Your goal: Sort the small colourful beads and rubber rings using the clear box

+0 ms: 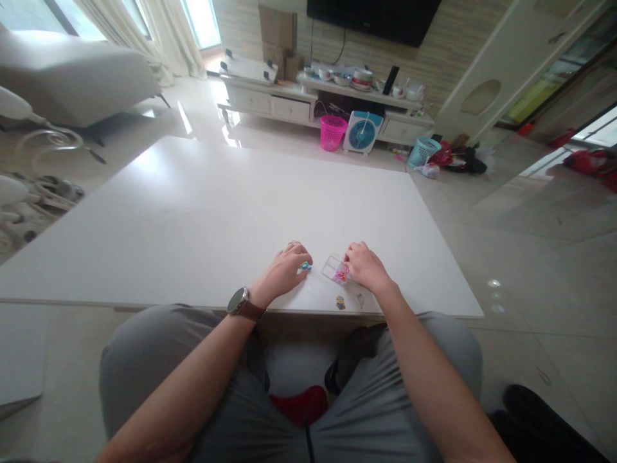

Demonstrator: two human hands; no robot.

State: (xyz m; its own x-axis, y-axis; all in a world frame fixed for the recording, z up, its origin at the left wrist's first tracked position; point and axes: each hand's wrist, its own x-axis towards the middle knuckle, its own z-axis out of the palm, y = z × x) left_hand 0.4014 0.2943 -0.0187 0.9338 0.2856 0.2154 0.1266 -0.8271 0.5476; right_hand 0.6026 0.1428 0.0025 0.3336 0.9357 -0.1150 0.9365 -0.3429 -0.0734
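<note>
clear plastic makes up the small divided box [330,269] that sits between the two hands, close against the right hand [365,263]. that hand's fingers curl down at the box's far right corner, their tips hidden; i cannot tell whether they pinch the wall or only rest there. just to the left of its fingers, in the near part of the box, lies a cluster of pink and orange pieces [340,276]. the left hand [290,262] arches over the table with its fingers bent and its thumb toward the box. blue and green pieces [305,265] show under its fingertips, and i cannot tell if they are pinched or lying on the surface. a watch [238,300] with a brown strap circles the wrist behind that hand. nearer the body than the right hand, a yellow and blue cartoon figure [340,302] lies flat by the table edge, with a small pale item [360,299], too blurred to name, just to its right. the white table [270,199] stretches beyond both hands, and well past its far edge stand a pink basket [333,134] and a blue fan [363,134].
</note>
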